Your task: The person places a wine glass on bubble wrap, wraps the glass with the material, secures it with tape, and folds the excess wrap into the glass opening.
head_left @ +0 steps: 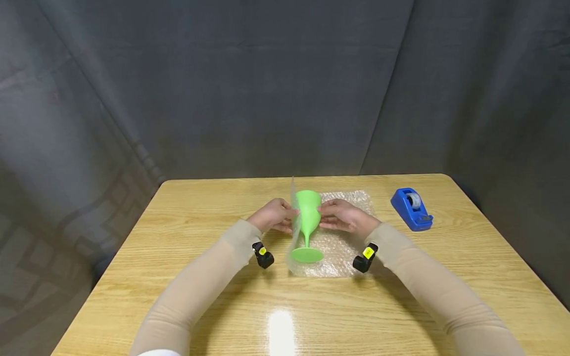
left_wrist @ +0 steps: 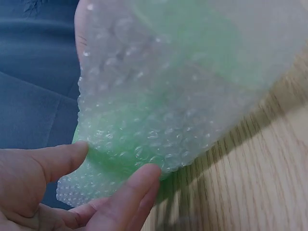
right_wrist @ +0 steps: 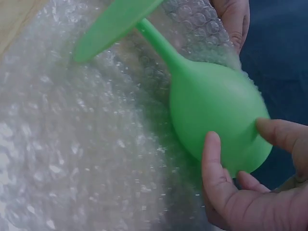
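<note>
A green goblet (head_left: 308, 212) lies on its side on a sheet of bubble wrap (head_left: 343, 252), its round foot (head_left: 307, 255) toward me. The left edge of the sheet stands up along the goblet's left side. My left hand (head_left: 277, 215) holds that raised part against the bowl with thumb and fingers; in the left wrist view the green shows through the bubble wrap (left_wrist: 144, 120). From the other side my right hand (head_left: 345, 216) grips the bowl, thumb and fingertips on the bare green surface in the right wrist view, where the goblet (right_wrist: 216, 106) is uncovered.
To the right on the wooden table (head_left: 213, 207) stands a blue tape dispenser (head_left: 411, 210) with a roll of clear tape (head_left: 414, 200). Dark grey cloth (head_left: 267, 89) hangs behind the table and at both sides.
</note>
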{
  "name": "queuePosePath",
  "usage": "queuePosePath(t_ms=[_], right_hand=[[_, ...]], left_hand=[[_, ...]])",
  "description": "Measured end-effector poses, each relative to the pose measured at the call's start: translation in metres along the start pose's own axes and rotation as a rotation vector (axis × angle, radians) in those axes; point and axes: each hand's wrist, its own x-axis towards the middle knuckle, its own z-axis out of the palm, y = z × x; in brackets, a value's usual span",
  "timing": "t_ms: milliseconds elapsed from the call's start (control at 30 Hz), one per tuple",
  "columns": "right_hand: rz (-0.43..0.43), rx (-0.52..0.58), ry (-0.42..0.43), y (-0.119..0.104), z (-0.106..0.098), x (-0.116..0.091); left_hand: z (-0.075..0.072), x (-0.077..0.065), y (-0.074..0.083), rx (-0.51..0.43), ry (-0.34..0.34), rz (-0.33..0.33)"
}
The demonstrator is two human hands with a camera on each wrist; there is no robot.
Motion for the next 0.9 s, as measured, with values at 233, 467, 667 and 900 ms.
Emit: queuePosePath(t_ms=[233, 467, 667, 900], right_hand=[[-0.050, -0.179, -0.079, -0.010, 0.003, -0.005], [-0.046, -0.343, -0.035, -0.012, 0.013, -0.007], [-0.091, -0.386, 0.116, -0.010, 0.022, -0.006], [-0.185, -0.689, 0.226, -0.012, 0.031, -0.012]], left_hand=[[0.004, -0.002, 0.003, 0.034, -0.001, 0.042], [0.006, -0.002, 0.007, 0.058, -0.001, 0.050], [0.006, -0.002, 0.008, 0.074, -0.006, 0.059], [0.006, -0.001, 0.007, 0.063, -0.004, 0.057]])
